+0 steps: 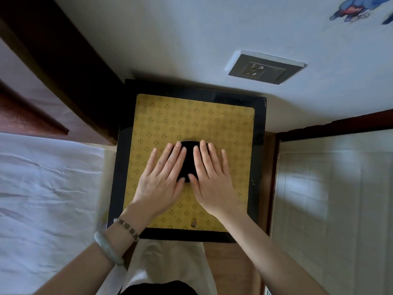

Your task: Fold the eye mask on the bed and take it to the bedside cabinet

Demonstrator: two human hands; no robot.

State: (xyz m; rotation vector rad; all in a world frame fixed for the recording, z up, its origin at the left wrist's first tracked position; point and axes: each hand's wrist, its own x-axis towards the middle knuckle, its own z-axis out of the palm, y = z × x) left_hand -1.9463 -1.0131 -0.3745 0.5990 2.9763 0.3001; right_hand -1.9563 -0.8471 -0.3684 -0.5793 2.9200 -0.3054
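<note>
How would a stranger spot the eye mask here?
Find the black bedside cabinet against the wall, topped with a yellow flowered mat. On it, the eye mask lies under both flat hands: the only plain black, rounded thing there.

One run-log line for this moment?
eye mask: folded, on cabinet mat | left hand, right hand: flat on it

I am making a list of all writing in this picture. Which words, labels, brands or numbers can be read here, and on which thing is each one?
None can be read.
Grey wall socket plate: no legible marking.
Blue cartoon sticker on the wall: a picture only, blurred.
Yellow flower-patterned mat on the black bedside cabinet: pattern only.
Black folded eye mask under both hands: no label visible.
</note>
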